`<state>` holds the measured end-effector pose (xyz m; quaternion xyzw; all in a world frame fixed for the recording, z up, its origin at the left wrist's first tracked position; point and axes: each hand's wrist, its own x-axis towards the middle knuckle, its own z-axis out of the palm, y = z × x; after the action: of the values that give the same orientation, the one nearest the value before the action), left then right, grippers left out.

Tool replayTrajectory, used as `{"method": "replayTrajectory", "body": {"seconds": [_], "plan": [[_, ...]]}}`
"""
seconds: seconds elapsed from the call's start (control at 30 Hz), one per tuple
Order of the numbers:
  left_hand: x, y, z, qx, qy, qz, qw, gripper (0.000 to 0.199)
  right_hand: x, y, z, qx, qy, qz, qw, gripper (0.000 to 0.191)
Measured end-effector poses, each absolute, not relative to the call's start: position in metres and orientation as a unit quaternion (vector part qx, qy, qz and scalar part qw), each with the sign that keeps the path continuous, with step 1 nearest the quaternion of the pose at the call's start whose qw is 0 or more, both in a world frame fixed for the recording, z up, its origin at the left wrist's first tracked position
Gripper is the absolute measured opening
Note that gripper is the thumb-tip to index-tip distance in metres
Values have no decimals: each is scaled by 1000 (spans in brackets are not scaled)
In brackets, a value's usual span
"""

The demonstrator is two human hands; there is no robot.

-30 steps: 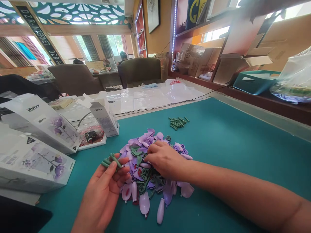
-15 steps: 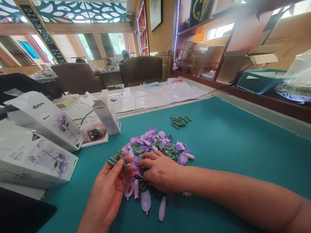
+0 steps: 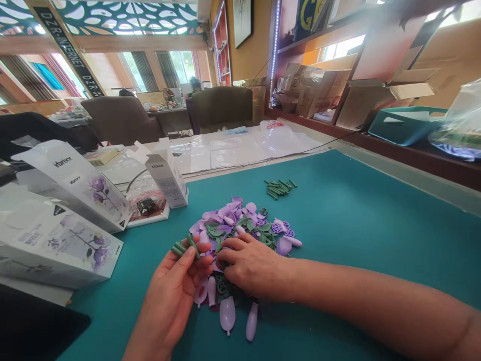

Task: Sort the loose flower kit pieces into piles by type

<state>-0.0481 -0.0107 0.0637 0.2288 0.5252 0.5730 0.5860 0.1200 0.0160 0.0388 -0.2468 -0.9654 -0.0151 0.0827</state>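
Purple and green plastic pieces point(image 3: 216, 220) lie in a loose pile on the teal mat point(image 3: 349, 200). At the pile's left edge, my left hand point(image 3: 178, 276) pinches several short green stem pieces point(image 3: 193, 245) between thumb and fingers. My right hand point(image 3: 250, 260) reaches into the middle of the pile from the right, fingers bent down among the pieces; its fingertips are hidden, so what they touch cannot be made out. A separate heap of green stems point(image 3: 278, 188) rests behind the pile. Two pale purple pieces, one scoop-shaped point(image 3: 227, 315) and one elongated point(image 3: 251, 322), lie near the front.
White boxes with flower pictures point(image 3: 90, 240) stand at the left, near a narrow upright box point(image 3: 165, 175) and a small tray point(image 3: 148, 215). Clear plastic sheeting point(image 3: 233, 150) lies behind the mat. A teal bin point(image 3: 404, 125) sits on the right ledge.
My left hand has shifted slightly right with the green stems still held. My right hand has moved a little and its fingers are bent more into the pile.
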Motion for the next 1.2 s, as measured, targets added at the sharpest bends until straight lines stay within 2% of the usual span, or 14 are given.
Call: {"method": "replayTrajectory", "body": {"seconds": [0.2, 0.7, 0.93, 1.07, 1.2], "plan": [[-47, -10, 62, 230, 529, 566, 589, 16, 122, 17, 42, -254, -965, -6, 62, 9], [-43, -11, 63, 215, 539, 559, 593, 16, 116, 21, 37, -245, -964, -51, 94, 17], [-41, -11, 64, 216, 535, 560, 594, 16, 114, 24, 37, -241, -965, -55, 82, 14], [-42, -12, 67, 221, 538, 564, 587, 15, 122, 26, 46, -250, -964, -18, 87, 7], [-43, -11, 64, 243, 535, 559, 585, 10, 132, 26, 66, -297, -940, 75, 148, 6]]}}
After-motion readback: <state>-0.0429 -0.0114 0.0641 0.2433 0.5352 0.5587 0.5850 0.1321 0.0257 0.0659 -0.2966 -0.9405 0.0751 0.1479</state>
